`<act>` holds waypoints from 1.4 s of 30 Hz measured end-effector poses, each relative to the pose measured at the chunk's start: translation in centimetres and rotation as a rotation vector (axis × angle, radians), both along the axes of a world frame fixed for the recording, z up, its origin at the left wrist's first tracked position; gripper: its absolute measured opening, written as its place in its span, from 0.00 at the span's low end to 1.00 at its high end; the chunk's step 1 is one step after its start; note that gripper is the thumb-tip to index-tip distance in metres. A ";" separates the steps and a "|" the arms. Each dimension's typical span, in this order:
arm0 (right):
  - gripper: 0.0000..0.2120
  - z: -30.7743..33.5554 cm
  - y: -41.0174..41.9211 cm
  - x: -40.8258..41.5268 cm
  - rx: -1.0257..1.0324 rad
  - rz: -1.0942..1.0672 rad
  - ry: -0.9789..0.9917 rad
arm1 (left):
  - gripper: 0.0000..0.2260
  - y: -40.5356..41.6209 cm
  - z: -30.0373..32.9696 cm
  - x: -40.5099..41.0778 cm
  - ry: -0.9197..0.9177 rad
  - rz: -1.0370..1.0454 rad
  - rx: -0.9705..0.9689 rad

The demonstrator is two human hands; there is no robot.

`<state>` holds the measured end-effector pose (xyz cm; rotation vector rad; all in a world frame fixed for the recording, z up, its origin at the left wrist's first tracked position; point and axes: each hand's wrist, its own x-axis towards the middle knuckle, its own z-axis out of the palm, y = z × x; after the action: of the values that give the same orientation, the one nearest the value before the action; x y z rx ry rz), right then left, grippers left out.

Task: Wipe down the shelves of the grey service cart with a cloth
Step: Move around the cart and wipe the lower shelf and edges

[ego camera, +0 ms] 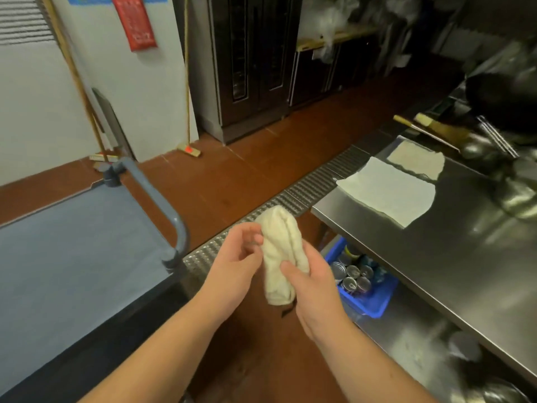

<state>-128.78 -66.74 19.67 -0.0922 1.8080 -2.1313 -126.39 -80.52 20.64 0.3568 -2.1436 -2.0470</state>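
Cart (pixel 72 257) in grey fills the left side, its flat top shelf bare and its curved handle (pixel 162 207) rising at the near corner. Beside it, over the brown floor, the left hand (pixel 235 263) has its fingers loosely curled and touches the side of a rolled cream cloth (pixel 283 251). The right hand (pixel 313 289) grips this cloth from below, thumb across the front. To the right stands the steel worktop (pixel 436 257) with two flat cloths (pixel 389 193); under it a blue crate (pixel 374 298) holds cans.

Commercial kitchen: steel counter (pixel 436 257), floor drain grate (pixel 305 187), wok (pixel 499 97).
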 end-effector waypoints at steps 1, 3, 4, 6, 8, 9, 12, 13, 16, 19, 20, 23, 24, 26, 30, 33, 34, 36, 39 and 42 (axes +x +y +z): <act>0.22 0.4 0.1 -1.5 -0.010 0.003 -0.005 | 0.18 0.0 0.4 -1.2 0.012 0.003 0.006; 0.21 1.0 -0.2 -4.3 -0.030 0.027 -0.024 | 0.20 -0.6 1.1 -3.3 0.038 0.028 0.045; 0.21 1.1 -0.6 -5.6 -0.036 0.037 -0.029 | 0.20 -1.1 1.4 -4.3 0.054 0.042 0.071; 0.20 1.5 -1.9 -8.3 -0.044 0.051 -0.027 | 0.22 -2.8 1.9 -6.1 0.085 0.067 0.110; 0.20 2.0 -3.8 -11.1 -0.042 0.094 -0.029 | 0.23 -5.0 2.0 -8.1 0.093 0.094 0.123; 0.21 2.1 -4.8 -12.5 -0.038 0.124 -0.040 | 0.23 -6.1 1.9 -9.2 0.092 0.105 0.132; 0.20 2.2 -8.3 -16.7 -0.064 0.181 -0.100 | 0.22 -9.9 1.3 -12.4 0.083 0.133 0.175; 0.19 2.3 -9.4 -18.1 -0.079 0.183 -0.140 | 0.22 -11.3 1.3 -13.5 0.078 0.145 0.190; 0.19 2.4 -12.3 -22.3 -0.097 0.150 -0.242 | 0.20 -15.4 1.4 -17.4 0.049 0.177 0.224; 0.18 2.7 -14.2 -26.7 -0.106 0.136 -0.272 | 0.21 -18.4 1.2 -21.1 0.034 0.203 0.255; 0.18 2.6 -14.6 -28.2 -0.102 0.124 -0.280 | 0.21 -19.0 1.1 -22.3 0.025 0.212 0.268; 0.19 2.4 -15.5 -32.5 -0.092 0.068 -0.307 | 0.20 -20.5 0.6 -26.1 0.003 0.238 0.315; 0.19 2.3 -15.6 -34.1 -0.094 0.055 -0.315 | 0.20 -20.9 0.3 -27.4 -0.001 0.246 0.339; 0.19 2.2 -15.6 -37.2 -0.100 0.039 -0.337 | 0.18 -21.8 -0.3 -30.2 -0.006 0.270 0.394; 0.19 1.9 -16.5 -44.7 -0.115 0.049 -0.357 | 0.18 -24.4 -0.4 -36.4 0.005 0.326 0.422; 0.19 2.3 -19.3 -50.6 -0.126 0.130 -0.362 | 0.18 -26.8 0.1 -41.5 0.024 0.381 0.332; 0.20 2.6 -20.2 -52.1 -0.130 0.146 -0.370 | 0.18 -27.5 0.3 -42.8 0.034 0.395 0.309; 0.21 2.9 -22.5 -55.8 -0.126 0.211 -0.373 | 0.18 -28.9 0.7 -45.8 0.060 0.436 0.293; 0.17 2.9 -26.8 -60.1 -0.110 0.294 -0.365 | 0.18 -31.3 1.1 -48.9 0.084 0.517 0.308; 0.17 2.4 -32.0 -63.0 -0.090 0.365 -0.409 | 0.17 -34.7 0.5 -50.3 0.079 0.614 0.366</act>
<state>-191.79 -98.76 22.05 -0.0052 1.3460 -1.8135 -176.73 -115.24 21.19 0.8395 -1.3607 -2.0046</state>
